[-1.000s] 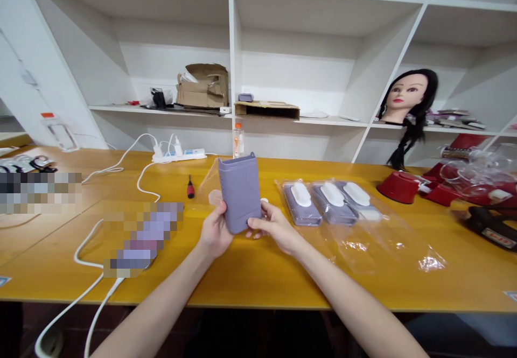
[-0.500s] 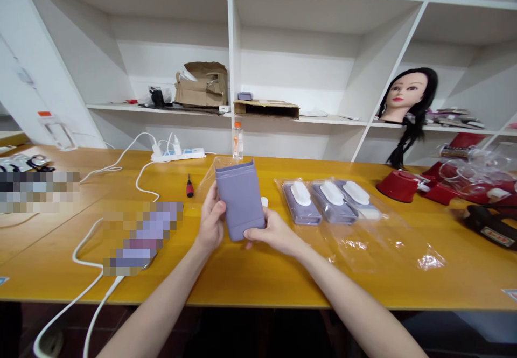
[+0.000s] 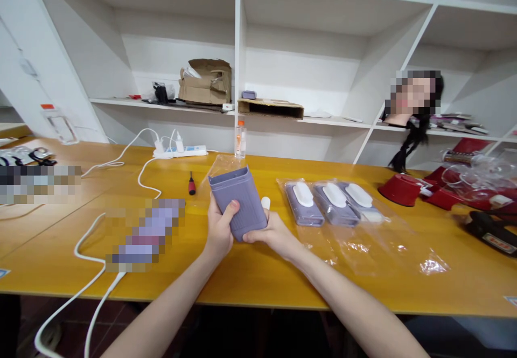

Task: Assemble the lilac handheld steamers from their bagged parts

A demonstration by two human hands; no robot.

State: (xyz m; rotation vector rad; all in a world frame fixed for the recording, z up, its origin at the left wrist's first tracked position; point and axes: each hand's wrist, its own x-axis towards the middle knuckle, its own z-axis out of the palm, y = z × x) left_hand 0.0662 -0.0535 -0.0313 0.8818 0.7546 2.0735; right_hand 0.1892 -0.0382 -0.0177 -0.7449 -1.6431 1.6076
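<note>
Over the middle of the table, both hands hold a purple-grey plastic case (image 3: 246,202), tilted, with its open end facing up and away. My left hand (image 3: 220,234) is closed round its left side, the thumb pressed on the broad face. At the lower right corner my right hand (image 3: 277,235) grips the case, thumb in front and fingers hidden behind. A small white rounded piece (image 3: 265,202) shows past the right edge; whether it is fixed to the case I cannot tell. Right of my hands lie three similar purple cases (image 3: 309,220) with white oval parts, in clear plastic bags.
A red-and-black screwdriver (image 3: 191,184) and a clear bag (image 3: 220,164) lie beyond my left hand. Left are a blurred-out device with a white cable (image 3: 115,288) and a power strip (image 3: 189,151). A bottle (image 3: 240,141) stands behind; red parts (image 3: 399,190) sit right.
The case has tipped so that its open end shows more and leans left. My left thumb has slid further onto its face. The view has shifted slightly.
</note>
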